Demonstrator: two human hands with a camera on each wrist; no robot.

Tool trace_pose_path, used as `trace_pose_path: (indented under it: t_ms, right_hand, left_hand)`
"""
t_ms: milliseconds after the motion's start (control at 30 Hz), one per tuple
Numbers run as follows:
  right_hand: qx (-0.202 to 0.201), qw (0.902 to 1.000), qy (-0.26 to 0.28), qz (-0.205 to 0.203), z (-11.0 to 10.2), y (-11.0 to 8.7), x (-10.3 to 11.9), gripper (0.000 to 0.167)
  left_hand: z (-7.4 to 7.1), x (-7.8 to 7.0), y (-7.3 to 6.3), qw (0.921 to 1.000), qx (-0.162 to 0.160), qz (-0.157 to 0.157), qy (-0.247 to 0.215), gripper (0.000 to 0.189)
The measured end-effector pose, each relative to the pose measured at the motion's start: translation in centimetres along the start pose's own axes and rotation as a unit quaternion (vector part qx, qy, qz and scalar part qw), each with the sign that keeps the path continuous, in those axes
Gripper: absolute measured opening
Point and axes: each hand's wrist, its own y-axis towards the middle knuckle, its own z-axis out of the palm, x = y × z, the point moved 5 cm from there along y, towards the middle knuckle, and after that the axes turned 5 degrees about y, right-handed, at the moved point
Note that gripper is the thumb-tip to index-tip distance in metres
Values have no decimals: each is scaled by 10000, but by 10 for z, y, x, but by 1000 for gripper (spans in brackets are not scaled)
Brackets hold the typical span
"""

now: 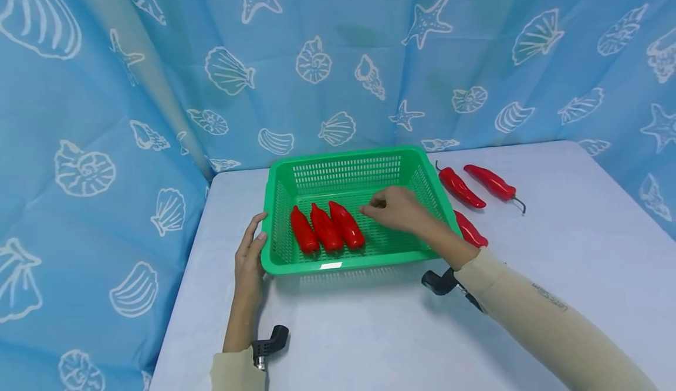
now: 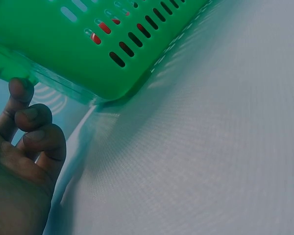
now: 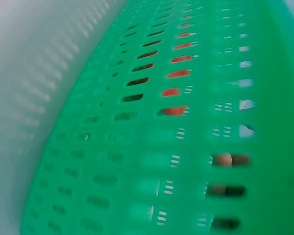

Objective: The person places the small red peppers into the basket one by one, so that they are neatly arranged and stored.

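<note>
Basket flanked by two hands, three peppers inside!

At far left, the left rim of the green basket [image 1: 391, 258] is touched by the left hand [image 1: 249, 262], its fingers parted. On the basket's floor, toward the near left, three red peppers [image 1: 325, 228] are laid side by side, slightly slanted. Just right of them, the right hand [image 1: 397, 208] is held over the basket, fingers loosely bent; whether its fingertips meet cannot be told. Beyond the right rim, on the white tabletop [image 1: 348, 332], a stemmed pepper [image 1: 460, 188] is seen, a partly hidden pepper [image 1: 470, 230] is placed nearer, and a farthest-right pepper [image 1: 492, 182] is angled stem-nearward.
</note>
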Motion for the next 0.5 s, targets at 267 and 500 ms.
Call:
trace_pose_path:
  t_ms: [267,500]
  right_hand:
    - [-222,9992,-63,-325,-20,-22,1,28]
    - [-367,9988,-3,-330,-37,-38,-6,28]
  left_hand:
    - [0,0,-1,9999,24,-39,123,41]
    - [0,0,-1,9998,0,-151,94,40]
